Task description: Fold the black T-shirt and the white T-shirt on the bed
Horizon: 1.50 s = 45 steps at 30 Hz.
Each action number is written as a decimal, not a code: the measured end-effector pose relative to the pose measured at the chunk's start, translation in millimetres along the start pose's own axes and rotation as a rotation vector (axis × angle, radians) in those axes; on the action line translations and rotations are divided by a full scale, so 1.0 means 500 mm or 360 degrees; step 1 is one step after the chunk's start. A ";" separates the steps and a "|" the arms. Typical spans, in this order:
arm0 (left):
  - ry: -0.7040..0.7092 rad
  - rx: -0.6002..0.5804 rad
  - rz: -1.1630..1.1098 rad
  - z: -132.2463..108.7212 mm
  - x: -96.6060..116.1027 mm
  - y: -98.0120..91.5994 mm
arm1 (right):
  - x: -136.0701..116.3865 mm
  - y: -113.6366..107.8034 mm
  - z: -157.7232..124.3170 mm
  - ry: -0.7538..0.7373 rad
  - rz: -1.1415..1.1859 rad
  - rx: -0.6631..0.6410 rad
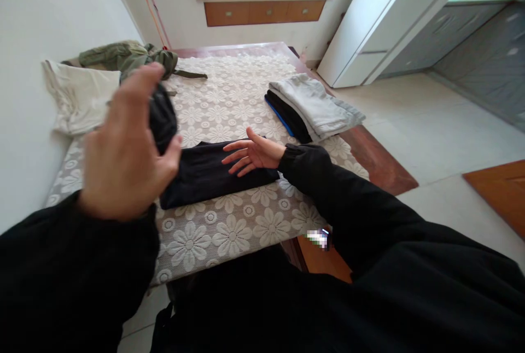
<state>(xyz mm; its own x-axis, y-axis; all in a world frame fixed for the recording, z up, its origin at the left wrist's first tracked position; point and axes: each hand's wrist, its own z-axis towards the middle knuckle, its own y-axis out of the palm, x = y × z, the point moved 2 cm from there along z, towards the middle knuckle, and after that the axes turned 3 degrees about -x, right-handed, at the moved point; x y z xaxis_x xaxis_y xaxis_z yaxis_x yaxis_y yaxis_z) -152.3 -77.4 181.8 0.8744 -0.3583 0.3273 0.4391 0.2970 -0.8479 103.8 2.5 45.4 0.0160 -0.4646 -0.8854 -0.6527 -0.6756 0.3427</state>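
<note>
A folded black garment [205, 178] lies flat on the flower-patterned tablecloth [233, 235] in front of me. Over its right part hovers my right hand [258, 153], fingers spread and palm turned to the left, holding nothing. My left hand [127, 150] is raised closer to the camera, a little blurred, with thumb and fingers apart and nothing between them. Behind it, dark shiny fabric [162, 117] shows at the left end of the black garment; the hand hides part of it.
Folded grey trousers [315, 104] top a stack with black and blue clothes at the right. Cream fabric [86, 90] and an olive-green garment [123, 57] lie at the far left by the wall. A white cabinet [369, 24] stands beyond the table's right side.
</note>
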 end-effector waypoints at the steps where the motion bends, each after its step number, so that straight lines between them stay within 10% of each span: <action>1: 0.0148 -0.0073 -0.0028 0.008 0.049 0.021 | -0.001 -0.005 0.000 0.0051 0.0109 0.0000; 5: 0.0323 -0.0484 -0.0372 0.004 0.111 0.111 | 0.008 -0.042 -0.012 0.0091 0.0289 0.0041; 16: 0.0361 -0.0756 -0.0428 0.005 -0.040 0.243 | 0.026 -0.040 0.013 0.0047 -0.0140 0.0635; 45: 0.0369 -0.0778 0.0326 -0.070 -0.067 0.297 | 0.047 -0.132 -0.026 -0.0184 -0.0464 0.0853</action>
<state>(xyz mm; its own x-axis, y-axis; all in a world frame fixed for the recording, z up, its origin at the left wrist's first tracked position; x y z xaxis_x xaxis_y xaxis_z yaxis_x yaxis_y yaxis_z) -123.6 -52.3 30.5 0.8393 -0.5373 0.0827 0.0709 -0.0426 -0.9966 156.9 28.6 5.9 0.1886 -0.2189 -0.9573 -0.9239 -0.3701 -0.0974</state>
